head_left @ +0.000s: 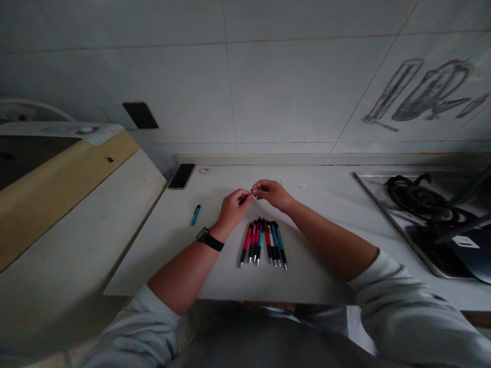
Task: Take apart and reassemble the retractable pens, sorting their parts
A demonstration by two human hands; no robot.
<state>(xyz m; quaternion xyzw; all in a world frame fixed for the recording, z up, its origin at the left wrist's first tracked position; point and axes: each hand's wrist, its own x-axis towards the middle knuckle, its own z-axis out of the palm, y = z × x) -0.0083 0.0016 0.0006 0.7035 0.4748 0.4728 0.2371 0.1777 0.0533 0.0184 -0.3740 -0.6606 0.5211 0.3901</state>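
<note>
Two bare hands meet above a pale table (161, 245), just beyond a row of slim pens (267, 236). The left hand (233, 205) curls its fingers around a small dark piece (241, 201); the right hand (271, 194) brings thumb and fingertips narrowly together beside it, and I cannot tell whether anything sits between them.

The small piece is probably light and stiff, easy to drop, and best pinched by its sides with the fingertips. The pens look light and rigid too, likely plastic. Their smooth barrels may slide or roll, so the black section near the tip seems the surest place to hold.

About eight pens lie side by side between the forearms, in two close groups that fan slightly, silver tips toward the person. Most barrels are red or blue, one looks whitish, and all have black lower ends. A short blue pen part (195, 216) with a dark end lies apart, left of the left hand, well short of a phone (181, 176).
</note>
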